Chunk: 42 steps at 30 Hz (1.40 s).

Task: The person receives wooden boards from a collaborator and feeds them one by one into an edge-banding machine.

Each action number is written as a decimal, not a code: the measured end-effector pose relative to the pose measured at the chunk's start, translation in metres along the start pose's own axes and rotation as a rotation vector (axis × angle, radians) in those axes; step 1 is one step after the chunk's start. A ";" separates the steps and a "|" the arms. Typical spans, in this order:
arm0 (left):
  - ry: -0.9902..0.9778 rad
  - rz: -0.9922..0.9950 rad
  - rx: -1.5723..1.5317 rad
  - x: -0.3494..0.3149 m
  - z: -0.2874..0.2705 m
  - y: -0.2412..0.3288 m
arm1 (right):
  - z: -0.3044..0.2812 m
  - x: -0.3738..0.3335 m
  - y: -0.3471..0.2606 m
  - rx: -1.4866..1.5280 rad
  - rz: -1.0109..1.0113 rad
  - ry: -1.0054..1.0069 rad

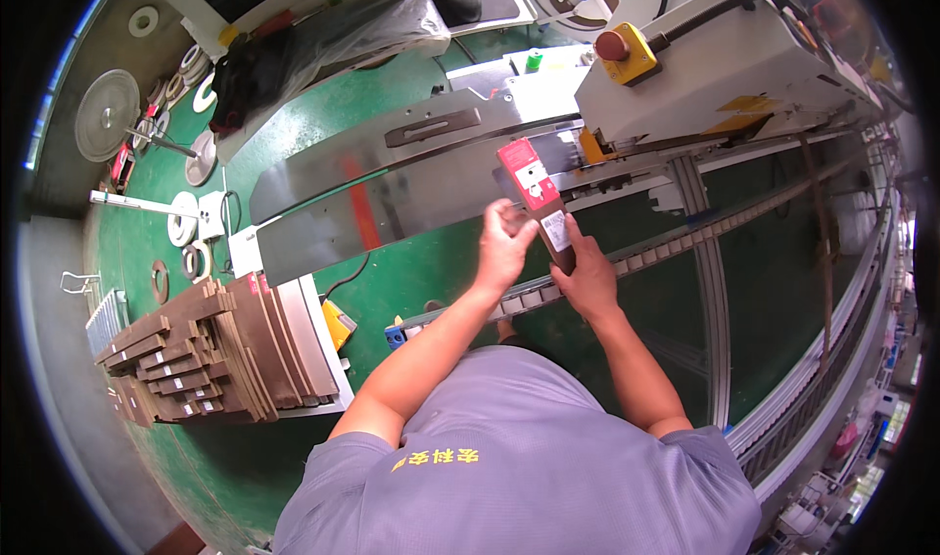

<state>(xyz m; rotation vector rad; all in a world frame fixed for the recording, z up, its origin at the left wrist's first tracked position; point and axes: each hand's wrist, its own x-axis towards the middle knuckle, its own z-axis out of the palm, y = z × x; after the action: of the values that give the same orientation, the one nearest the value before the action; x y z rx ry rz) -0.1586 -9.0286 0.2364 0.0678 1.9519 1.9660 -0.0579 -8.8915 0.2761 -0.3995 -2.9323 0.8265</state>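
A long narrow box, red at its far end and brown at its near end with white labels, is held tilted in front of me. My right hand is closed round its near end, thumb on one side and fingers on the other. Just left of the box is my left hand, its fingers bent and the thumb a little apart from them, close to the box's side. Nothing shows plainly between those fingers. Beneath the box lies a long grey metal plate with a red-orange stripe.
A white machine with a red push button on a yellow housing stands at the right. A segmented track runs under my hands. Stacked brown boards are at the left, reels farther back.
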 end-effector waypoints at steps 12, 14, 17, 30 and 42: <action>-0.267 0.417 0.478 0.054 -0.090 0.120 | -0.062 -0.034 -0.025 -0.141 -0.233 0.083; -0.255 0.434 0.616 0.053 -0.094 0.124 | -0.065 -0.033 -0.033 -0.167 -0.242 0.079; -0.194 0.483 0.846 0.049 -0.099 0.123 | -0.063 -0.035 -0.044 -0.196 -0.244 0.069; 0.036 0.884 1.003 0.049 -0.096 0.107 | -0.053 -0.050 -0.084 -0.232 -0.097 -0.001; -0.156 1.024 0.691 0.030 -0.126 0.106 | -0.046 -0.072 -0.085 -0.119 -0.104 0.049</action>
<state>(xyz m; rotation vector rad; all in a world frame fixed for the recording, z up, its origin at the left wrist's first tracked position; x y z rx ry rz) -0.2464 -9.1382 0.3277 1.5989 2.6415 1.4857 -0.0014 -8.9569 0.3600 -0.2680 -2.9365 0.6229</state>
